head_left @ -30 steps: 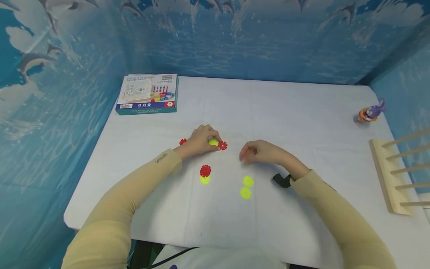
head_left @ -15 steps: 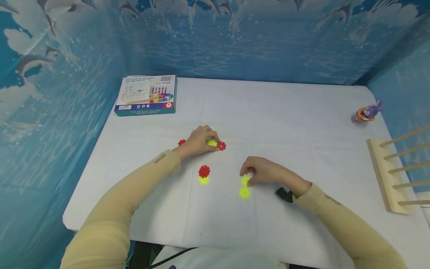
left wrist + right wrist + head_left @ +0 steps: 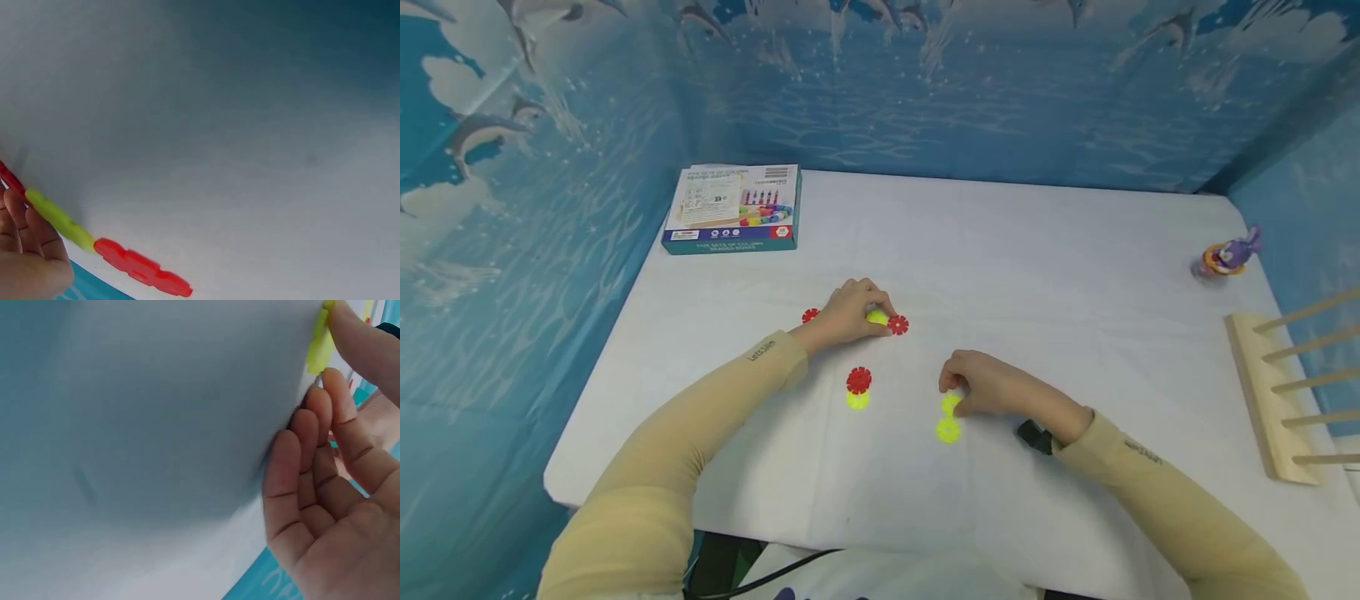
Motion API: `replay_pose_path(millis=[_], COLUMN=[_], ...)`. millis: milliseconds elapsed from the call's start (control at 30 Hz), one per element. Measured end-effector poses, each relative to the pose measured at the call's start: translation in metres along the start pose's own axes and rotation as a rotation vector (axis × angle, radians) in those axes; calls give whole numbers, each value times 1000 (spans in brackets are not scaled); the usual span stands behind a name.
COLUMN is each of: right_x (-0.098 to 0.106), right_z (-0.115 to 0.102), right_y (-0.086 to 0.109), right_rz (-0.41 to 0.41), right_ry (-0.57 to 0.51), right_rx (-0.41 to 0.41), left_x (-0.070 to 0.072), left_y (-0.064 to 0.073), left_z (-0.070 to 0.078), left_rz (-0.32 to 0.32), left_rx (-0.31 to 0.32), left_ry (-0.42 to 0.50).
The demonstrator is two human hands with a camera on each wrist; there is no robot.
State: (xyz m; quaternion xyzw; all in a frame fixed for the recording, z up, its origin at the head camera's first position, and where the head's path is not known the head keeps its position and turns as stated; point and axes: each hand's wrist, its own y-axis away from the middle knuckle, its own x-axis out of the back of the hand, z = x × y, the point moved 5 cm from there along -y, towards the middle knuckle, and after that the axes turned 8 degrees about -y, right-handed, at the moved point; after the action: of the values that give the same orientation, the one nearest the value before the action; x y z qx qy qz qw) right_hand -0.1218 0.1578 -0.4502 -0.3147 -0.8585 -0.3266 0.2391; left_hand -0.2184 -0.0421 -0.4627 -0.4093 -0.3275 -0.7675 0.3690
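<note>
In the head view, my left hand [image 3: 852, 312] holds a yellow notched interlocking disc [image 3: 877, 317] between thumb and fingers. A red disc [image 3: 898, 324] joins its right side; another red disc [image 3: 810, 315] peeks out left of the wrist. The left wrist view shows red [image 3: 144, 265] and yellow discs [image 3: 59, 219] linked in a row beside the fingers. My right hand [image 3: 992, 385] spans a yellow disc [image 3: 951, 405], thumb at one edge and fingertips at the other. A second yellow disc [image 3: 948, 430] lies right below it, edges meeting.
A red disc [image 3: 859, 380] overlaps a yellow one [image 3: 857, 401] between the hands. A boxed bead set [image 3: 730, 208] lies at the back left of the white table [image 3: 1000, 250]. Right side: a purple figure [image 3: 1231, 252] and a wooden peg rack [image 3: 1273, 396].
My right hand has come toward the body, from beyond the two yellow discs to the upper one, and its thumb and fingers now span it. My left hand stays put.
</note>
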Motion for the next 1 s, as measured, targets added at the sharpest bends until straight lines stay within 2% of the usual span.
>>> replay_pose_path(millis=[467, 667, 800, 900, 1000], right_x=[-2, 2, 13, 25, 37], right_z=[-4, -3, -1, 1, 3], right_y=[-1, -5, -13, -23, -34], right_rz=[-23, -116, -167, -124, -28], right_ry=[30, -35, -114, -186, -264], right_rx=[-24, 9, 19, -17, -79], left_x=[0, -1, 0, 1, 1], left_y=[-1, -1, -1, 0, 0], left_z=[-1, 0, 2, 2, 1], left_rz=[-2, -6, -6, -6, -7], left_rx=[3, -3, -10, -5, 5], left_ry=[0, -9, -13, -16, -17])
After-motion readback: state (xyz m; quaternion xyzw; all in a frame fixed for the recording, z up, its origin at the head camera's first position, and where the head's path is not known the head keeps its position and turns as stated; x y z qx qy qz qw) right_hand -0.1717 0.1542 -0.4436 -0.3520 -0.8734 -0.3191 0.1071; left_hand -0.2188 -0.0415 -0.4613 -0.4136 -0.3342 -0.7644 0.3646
